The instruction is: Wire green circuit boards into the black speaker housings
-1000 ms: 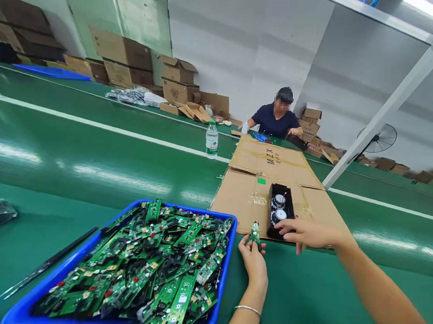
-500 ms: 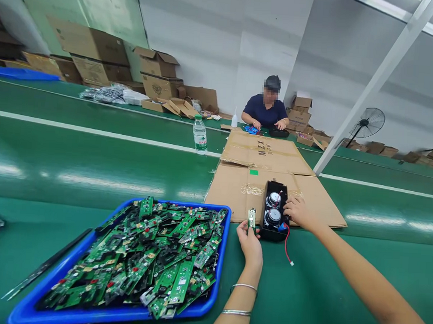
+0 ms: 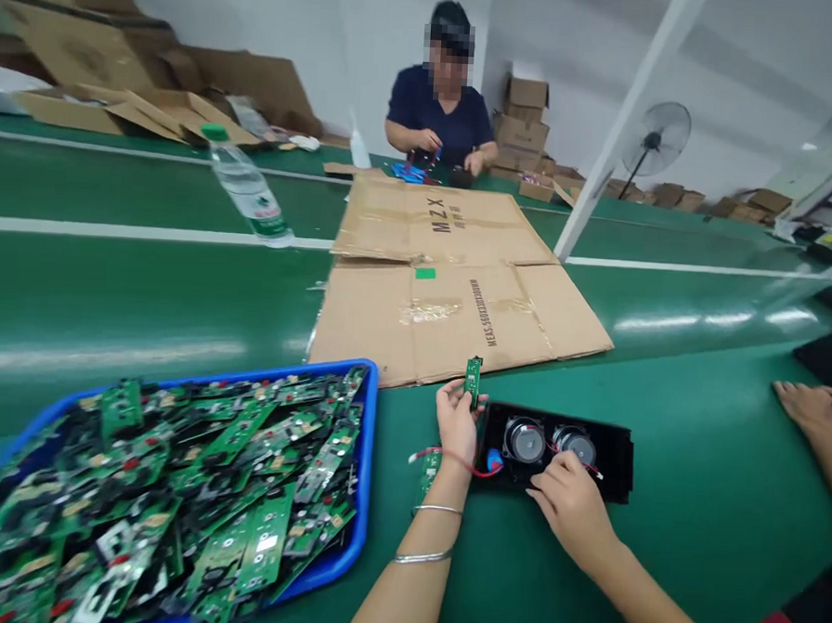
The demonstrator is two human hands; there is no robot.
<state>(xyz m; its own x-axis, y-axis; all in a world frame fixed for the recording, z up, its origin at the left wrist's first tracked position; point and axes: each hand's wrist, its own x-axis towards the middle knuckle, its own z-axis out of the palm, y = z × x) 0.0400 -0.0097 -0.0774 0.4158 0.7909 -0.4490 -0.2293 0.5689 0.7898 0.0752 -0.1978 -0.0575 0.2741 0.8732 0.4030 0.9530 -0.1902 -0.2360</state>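
Note:
My left hand (image 3: 458,421) pinches a narrow green circuit board (image 3: 473,378) and holds it upright, just left of an open black speaker box (image 3: 614,452). Inside the box sit two round speakers (image 3: 525,440), with a blue wrapped part (image 3: 495,460) at the left end. From that part a red cable (image 3: 450,453) runs out across my left wrist to a white plug. My right hand (image 3: 570,501) grips the box's near wall, fingers bent over it beside the right speaker. Another green board (image 3: 428,475) lies partly hidden behind my left forearm.
A blue tray (image 3: 366,458) heaped with circuit boards stands at the left. Flattened cardboard (image 3: 458,304) lies ahead, a water bottle (image 3: 251,191) beyond its left side. Across the bench a co-worker (image 3: 441,108) handles parts. Another person's hands (image 3: 812,407) rest at the right edge.
The speaker box has turned from lengthwise to crosswise and come off the cardboard onto the green bench. My left hand still holds the board. The view has swung right.

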